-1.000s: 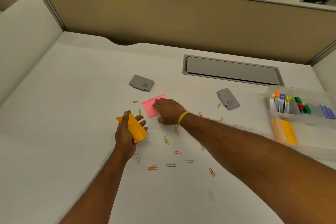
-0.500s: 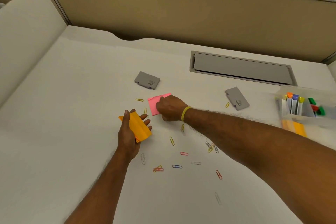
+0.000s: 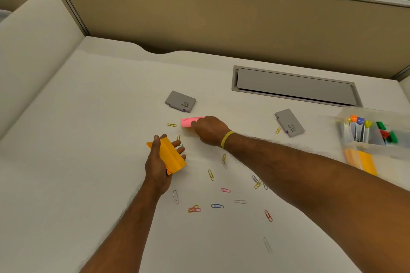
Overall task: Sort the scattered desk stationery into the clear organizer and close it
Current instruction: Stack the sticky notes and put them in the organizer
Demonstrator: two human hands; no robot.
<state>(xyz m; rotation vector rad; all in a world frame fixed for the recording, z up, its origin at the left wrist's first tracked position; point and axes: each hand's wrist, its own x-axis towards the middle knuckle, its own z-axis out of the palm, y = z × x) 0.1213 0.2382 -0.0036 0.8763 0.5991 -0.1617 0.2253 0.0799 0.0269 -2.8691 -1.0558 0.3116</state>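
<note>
White desk [image 3: 93, 139], seen from above, with a grey cable hatch [image 3: 295, 86] set into its far side. At the right edge stands the clear organizer [image 3: 377, 117], lid open, already holding upright markers [image 3: 358, 127], green and red clips, and orange sticky notes [image 3: 360, 159] in its near compartment. Two grey staple boxes [image 3: 180, 101] lie flat and well apart, one beyond the hands, one near the organizer. The left hand [image 3: 158, 162] is clamped on a stack of orange sticky notes [image 3: 172, 156], thumb over the top, fingers beneath. The right hand [image 3: 208, 129] is closed on a pink sticky-note pad [image 3: 188, 121], whose near edge tilts up from the desk; whether it is fully clear of the surface cannot be told. Coloured paper clips [image 3: 217, 205] lie scattered singly and in small tangles between and in front of the arms. The step in hand appears to be gathering the note pads. The next move likely calls for carrying both pads right to the note compartment, then collecting staple boxes and clips before closing the lid.
</note>
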